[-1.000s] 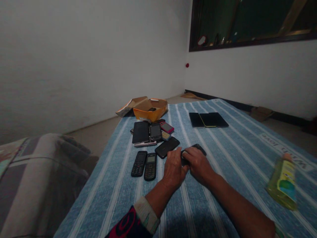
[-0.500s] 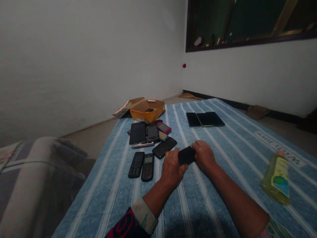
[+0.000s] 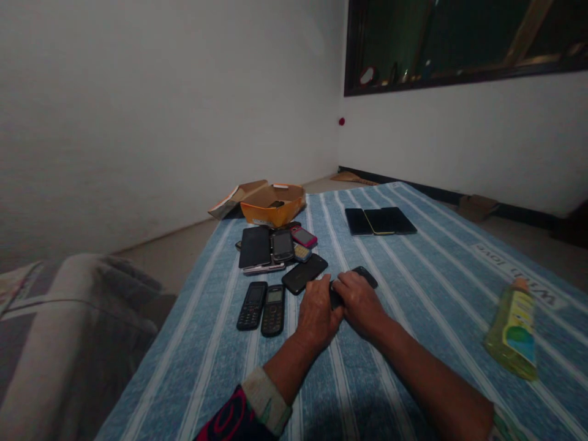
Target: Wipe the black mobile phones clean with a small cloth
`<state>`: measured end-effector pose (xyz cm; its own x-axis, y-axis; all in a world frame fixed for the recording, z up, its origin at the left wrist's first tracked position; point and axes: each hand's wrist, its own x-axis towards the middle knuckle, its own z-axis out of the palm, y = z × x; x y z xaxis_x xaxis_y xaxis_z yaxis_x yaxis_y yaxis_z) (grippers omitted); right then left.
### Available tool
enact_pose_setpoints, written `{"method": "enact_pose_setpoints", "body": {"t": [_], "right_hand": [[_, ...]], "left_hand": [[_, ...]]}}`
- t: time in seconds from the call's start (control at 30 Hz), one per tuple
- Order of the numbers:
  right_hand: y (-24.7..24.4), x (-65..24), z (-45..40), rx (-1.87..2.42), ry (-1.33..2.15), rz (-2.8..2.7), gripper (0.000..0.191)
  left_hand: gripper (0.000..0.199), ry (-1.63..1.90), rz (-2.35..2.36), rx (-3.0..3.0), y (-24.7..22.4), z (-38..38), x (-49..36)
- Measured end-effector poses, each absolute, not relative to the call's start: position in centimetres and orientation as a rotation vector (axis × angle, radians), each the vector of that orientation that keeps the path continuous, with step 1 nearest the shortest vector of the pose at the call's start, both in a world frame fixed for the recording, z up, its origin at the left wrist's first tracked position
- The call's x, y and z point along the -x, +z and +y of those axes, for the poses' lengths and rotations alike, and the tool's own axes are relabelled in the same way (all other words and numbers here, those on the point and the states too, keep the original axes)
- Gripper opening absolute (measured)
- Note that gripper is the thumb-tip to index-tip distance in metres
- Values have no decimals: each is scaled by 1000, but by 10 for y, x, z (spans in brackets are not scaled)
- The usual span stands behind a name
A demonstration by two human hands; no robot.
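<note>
A dark mobile phone [image 3: 367, 277] lies under my two hands, low over the striped cloth. My left hand [image 3: 316, 309] is closed round its left end. Across its middle, my right hand [image 3: 361, 304] is wrapped with bent fingers, and the far right end pokes out past the knuckles. Most of the phone is hidden by the hands. Just beyond my left hand lies a black phone [image 3: 305, 274], back up. Two keypad phones, one [image 3: 252, 305] beside the other [image 3: 274, 310], lie to the left of my left hand.
Behind them is a pile of phones with a black slab [image 3: 255, 246] on top. An open orange box [image 3: 273, 214] stands at the back. Several dark flat devices [image 3: 380, 222] lie back right. A yellow-green bottle [image 3: 513, 334] lies at right on the blue striped cloth [image 3: 220, 367].
My right hand has slid left along the phone, from its right end to its middle, close against my left hand. The phone's right end now shows beyond it. My left hand stays nearly still.
</note>
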<state>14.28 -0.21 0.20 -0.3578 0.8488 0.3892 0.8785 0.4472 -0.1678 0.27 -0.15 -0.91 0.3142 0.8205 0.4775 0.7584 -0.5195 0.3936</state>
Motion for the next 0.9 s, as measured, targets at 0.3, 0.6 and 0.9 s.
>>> {"method": "enact_pose_setpoints", "body": {"t": [0.3, 0.6, 0.9], "right_hand": [[6, -168, 3, 1837, -126, -2080, 20], [0, -140, -12, 1400, -75, -2272, 21], [2, -130, -9, 1318, -93, -2329, 19]], "left_hand": [[62, 921, 1575, -2390, -9, -7, 6], [53, 1064, 1495, -2448, -20, -17, 20], [55, 1083, 1512, -2445, -25, -14, 16]]}}
